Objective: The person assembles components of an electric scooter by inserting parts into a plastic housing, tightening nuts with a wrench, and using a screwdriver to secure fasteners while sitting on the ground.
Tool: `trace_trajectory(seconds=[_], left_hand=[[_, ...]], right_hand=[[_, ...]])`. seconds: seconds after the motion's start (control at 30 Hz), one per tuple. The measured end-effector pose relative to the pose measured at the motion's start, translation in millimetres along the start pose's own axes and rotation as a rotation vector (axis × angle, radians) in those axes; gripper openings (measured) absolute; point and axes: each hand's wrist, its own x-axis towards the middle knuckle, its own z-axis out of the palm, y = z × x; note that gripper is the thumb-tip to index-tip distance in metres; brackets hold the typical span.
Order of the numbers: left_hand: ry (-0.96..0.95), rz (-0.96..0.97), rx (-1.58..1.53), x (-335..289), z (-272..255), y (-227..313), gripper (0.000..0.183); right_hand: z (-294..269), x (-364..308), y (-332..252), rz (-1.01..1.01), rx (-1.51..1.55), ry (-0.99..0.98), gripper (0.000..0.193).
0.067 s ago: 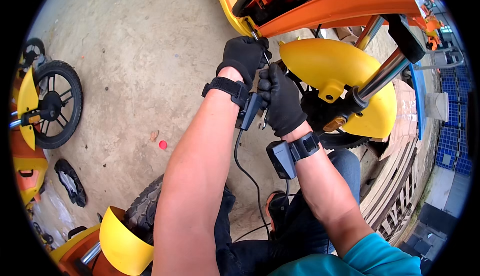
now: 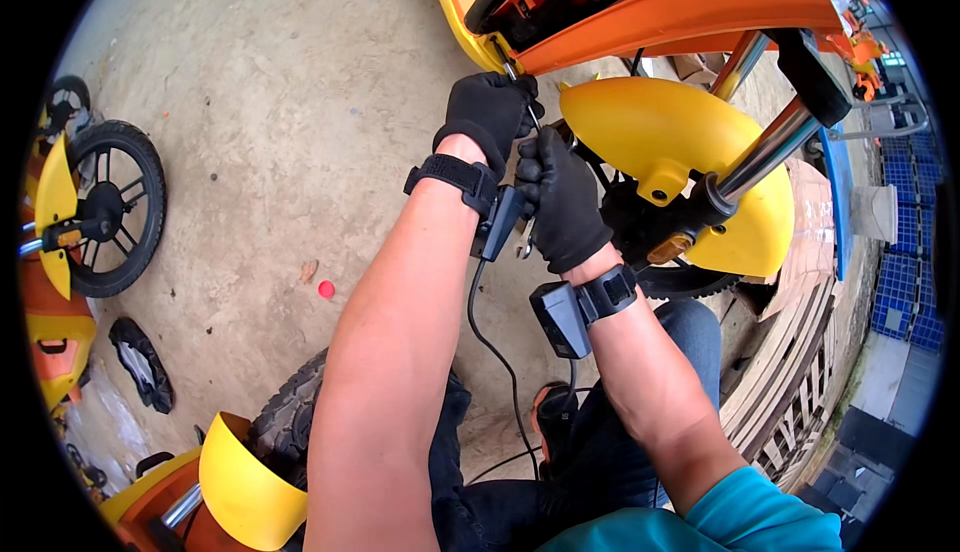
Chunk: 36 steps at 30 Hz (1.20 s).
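Note:
My left hand (image 2: pixel 486 117), in a black glove, is closed at the lower corner of the orange and yellow body panel (image 2: pixel 590 37). A short metal piece (image 2: pixel 511 71) shows between its fingers and the panel's yellow edge; its kind is unclear. My right hand (image 2: pixel 568 200), also gloved, is wrapped round a metal wrench (image 2: pixel 525 246), whose jaw end shows below the fingers. A thin shank shows between the two hands, and the left fingers close about its upper end. Right of my right hand sits the yellow front fender (image 2: pixel 660 132) over a black wheel.
A chrome fork leg (image 2: pixel 765 157) rises beside the fender. Wooden pallets (image 2: pixel 790 372) and cardboard lie at the right. Another vehicle's wheel (image 2: pixel 115 210) stands at the left, and a yellow fender (image 2: pixel 245 487) is near my left forearm. A cable (image 2: pixel 500 352) hangs from my wrist device.

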Motion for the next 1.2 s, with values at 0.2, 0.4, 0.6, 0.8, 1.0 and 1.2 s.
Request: trace_trajectory(seconds=[0.2,0.4,0.6,0.8,1.0,1.2], left_hand=[[-0.054,0.022,-0.126,1.6,-1.7,-8.5,0.022],[-0.226,0.084,-0.254,2.0,-11.9,-14.8,0.029],[-0.236,0.078,-0.254,2.7,-14.8,-16.9,0.034],[-0.223,0.085,-0.338,6.2,-13.0,-17.5,0.024],[-0.273,0.066,-0.329,6.9,-16.0,-20.2,0.029],[-0.329,0.052,-0.393,13.2,-17.9,-27.9,0.039]], right_hand=[[-0.2,16.0,18.6,-0.45,-0.404,0.146,0.033],[-3.9,16.1,24.5,-0.91,-1.052,0.366,0.027],[-1.6,3.2,13.0,-0.748,-0.777,0.183,0.034],[-15.2,-20.6,-8.7,-0.155,-0.155,-0.165,0.051],[-12.7,-10.6,-12.0,0.025,0.145,-0.27,0.044],[-10.8,-4.6,-12.5,0.047,0.143,-0.268,0.032]])
